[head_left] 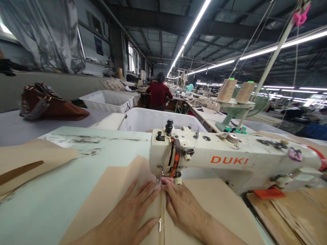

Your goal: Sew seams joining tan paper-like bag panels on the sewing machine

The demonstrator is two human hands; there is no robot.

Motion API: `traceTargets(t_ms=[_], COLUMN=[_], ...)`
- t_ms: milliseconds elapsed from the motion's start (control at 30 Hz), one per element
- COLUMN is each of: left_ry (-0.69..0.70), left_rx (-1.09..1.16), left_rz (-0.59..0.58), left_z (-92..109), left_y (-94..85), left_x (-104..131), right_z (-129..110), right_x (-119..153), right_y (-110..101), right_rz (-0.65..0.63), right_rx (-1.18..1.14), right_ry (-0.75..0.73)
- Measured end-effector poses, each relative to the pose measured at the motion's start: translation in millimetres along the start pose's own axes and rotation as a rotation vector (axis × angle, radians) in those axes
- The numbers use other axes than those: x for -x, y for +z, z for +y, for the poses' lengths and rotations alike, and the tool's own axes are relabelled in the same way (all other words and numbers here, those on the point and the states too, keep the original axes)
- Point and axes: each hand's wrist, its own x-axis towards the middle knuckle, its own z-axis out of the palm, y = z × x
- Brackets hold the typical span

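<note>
Facing down a long workshop lit by white strip lights (196, 20), with a person in a dark red top (158, 95) well back and crumpled silvery sheeting (46, 30) at upper left. From the head camera, looking over a pale green worktable (61, 194) with dark worn streaks, then to a white plastic tub (163, 117) behind an off-white sewing machine (196, 153) lettered DUKI in orange. Farther left, on a grey surface, a slouching brown handbag (56, 107); at right, beyond the machine arm, two beige thread cones (227, 90) on a stand and a green fan (260, 103). Lying on the table and reaching under the machine head, a broad beige flat panel (102, 197), with a narrow beige zipper-like strip (161, 200) down its middle and a small shiny metal pull (159, 224) on it. Left of the strip, the bare left hand (131, 211), palm down on the panel, fingers spread, thumb apart and pointing toward the strip. Right of the strip, the bare right hand (185, 207), fingers bunched together, tips close by the needle area; cannot tell whether pinching the material or only pressing it. At the left edge, another beige piece (51, 149) with a long brown slit; at lower right, flat brown sheets (301, 214) and an orange-red scrap (269, 193).
</note>
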Motion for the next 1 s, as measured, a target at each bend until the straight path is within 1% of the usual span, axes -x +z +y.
traceTargets(t_ms=[133, 300, 433, 533, 667, 733, 900, 1000], left_ry=[0.016, 0.044, 0.060, 0.062, 0.059, 0.048, 0.065, 0.072], left_rx=[-0.025, -0.075, -0.101, -0.071, 0.007, 0.022, 0.006, -0.103], left_rz=[0.042, 0.080, 0.108, 0.092, 0.031, 0.023, 0.074, 0.104], left_z=[0.6, 1.4, 0.8, -2.1, -7.4, -9.1, -11.1, -9.5], left_y=[0.1, -2.1, -4.6, -4.9, -0.2, 3.1, 6.9, 8.5], left_x=[0.8, 2.6, -0.3, -3.1, -3.0, -1.8, -1.6, 2.8], right_z=[4.7, 7.5, 8.3, 8.9, 9.7, 9.6, 10.3, 6.7], right_x=[0.8, 4.1, 4.5, 1.6, -2.5, -3.0, -1.0, 8.3], right_y=[2.0, 3.1, 2.4, 2.1, 2.2, 2.0, 4.2, 6.0], right_rz=[0.019, -0.003, 0.031, 0.043, -0.013, -0.015, 0.058, 0.068], right_rx=[0.025, 0.094, 0.100, 0.067, 0.040, 0.030, 0.095, 0.138], right_ry=[-0.043, -0.056, -0.093, -0.091, -0.036, -0.043, -0.099, -0.068])
